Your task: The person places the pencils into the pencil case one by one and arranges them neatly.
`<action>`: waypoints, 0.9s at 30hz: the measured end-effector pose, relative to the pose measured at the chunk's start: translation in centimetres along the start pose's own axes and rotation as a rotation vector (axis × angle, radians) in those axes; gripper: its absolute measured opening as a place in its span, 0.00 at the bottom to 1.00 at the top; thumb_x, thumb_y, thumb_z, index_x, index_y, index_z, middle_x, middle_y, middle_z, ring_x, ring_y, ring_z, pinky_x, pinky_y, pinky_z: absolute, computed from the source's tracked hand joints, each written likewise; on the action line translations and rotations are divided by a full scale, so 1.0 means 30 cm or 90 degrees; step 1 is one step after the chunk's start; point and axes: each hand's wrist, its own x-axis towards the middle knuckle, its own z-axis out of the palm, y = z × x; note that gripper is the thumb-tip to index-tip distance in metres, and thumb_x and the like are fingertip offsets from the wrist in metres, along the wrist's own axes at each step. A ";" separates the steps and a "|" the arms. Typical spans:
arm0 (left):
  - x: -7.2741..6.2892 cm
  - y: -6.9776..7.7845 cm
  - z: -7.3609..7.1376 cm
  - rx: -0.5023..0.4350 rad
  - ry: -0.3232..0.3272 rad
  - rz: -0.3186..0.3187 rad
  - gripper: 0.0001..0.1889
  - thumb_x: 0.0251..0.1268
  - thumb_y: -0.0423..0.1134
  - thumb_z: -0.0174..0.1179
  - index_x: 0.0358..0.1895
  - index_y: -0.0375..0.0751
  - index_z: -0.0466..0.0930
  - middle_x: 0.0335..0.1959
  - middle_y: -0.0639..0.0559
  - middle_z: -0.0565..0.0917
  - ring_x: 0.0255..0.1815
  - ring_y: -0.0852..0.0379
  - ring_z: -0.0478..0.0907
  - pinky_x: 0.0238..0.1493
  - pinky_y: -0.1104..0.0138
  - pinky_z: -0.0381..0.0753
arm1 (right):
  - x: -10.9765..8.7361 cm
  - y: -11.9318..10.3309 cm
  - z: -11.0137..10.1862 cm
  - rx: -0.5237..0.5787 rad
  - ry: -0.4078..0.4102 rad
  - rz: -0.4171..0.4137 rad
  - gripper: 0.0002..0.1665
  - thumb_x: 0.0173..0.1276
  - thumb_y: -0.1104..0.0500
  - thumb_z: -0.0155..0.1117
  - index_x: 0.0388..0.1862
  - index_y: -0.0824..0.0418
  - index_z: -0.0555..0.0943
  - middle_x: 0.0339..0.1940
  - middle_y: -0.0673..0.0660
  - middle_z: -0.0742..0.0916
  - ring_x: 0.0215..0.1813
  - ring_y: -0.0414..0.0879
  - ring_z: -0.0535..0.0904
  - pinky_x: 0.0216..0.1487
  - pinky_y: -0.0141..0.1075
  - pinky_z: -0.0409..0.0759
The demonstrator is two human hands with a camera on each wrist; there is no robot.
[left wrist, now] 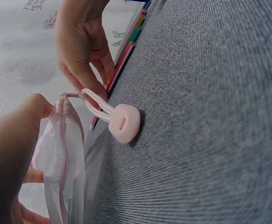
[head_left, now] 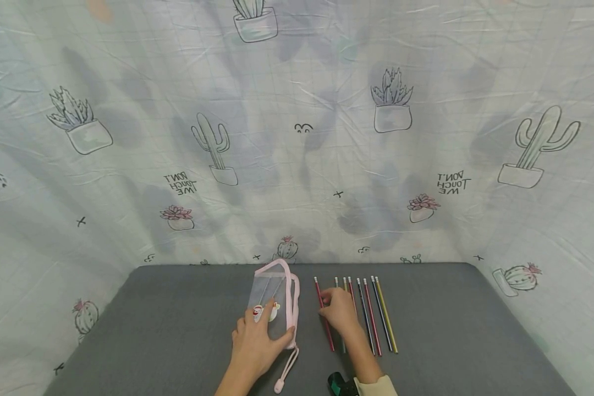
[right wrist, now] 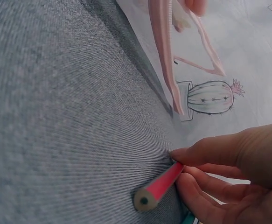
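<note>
A clear pencil case [head_left: 259,289] with pink trim and small cartoon figures lies on the grey table. My left hand [head_left: 257,338] rests over its lower part, fingers spread on the clear face and thumb at the zip edge. From the zip hangs a pale pink pull loop [left wrist: 125,123], its end lying on the cloth. Right of the case, my right hand [head_left: 340,313] pinches a red pencil [head_left: 330,336] between thumb and fingers. That pencil lies low along the table, its flat unsharpened end [right wrist: 144,200] towards the right wrist camera.
Several more pencils [head_left: 387,316], in red, yellow and dark colours, lie side by side to the right, some partly hidden under my right forearm. A white curtain [head_left: 302,165] printed with cacti hangs behind the table [head_left: 178,319] and at both sides.
</note>
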 end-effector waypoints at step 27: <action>0.003 0.005 -0.009 0.000 -0.017 -0.012 0.46 0.58 0.71 0.66 0.76 0.50 0.74 0.62 0.27 0.75 0.58 0.27 0.75 0.54 0.33 0.75 | -0.008 -0.020 -0.013 0.198 -0.050 0.131 0.23 0.54 0.76 0.69 0.51 0.83 0.82 0.33 0.65 0.89 0.30 0.50 0.88 0.30 0.40 0.88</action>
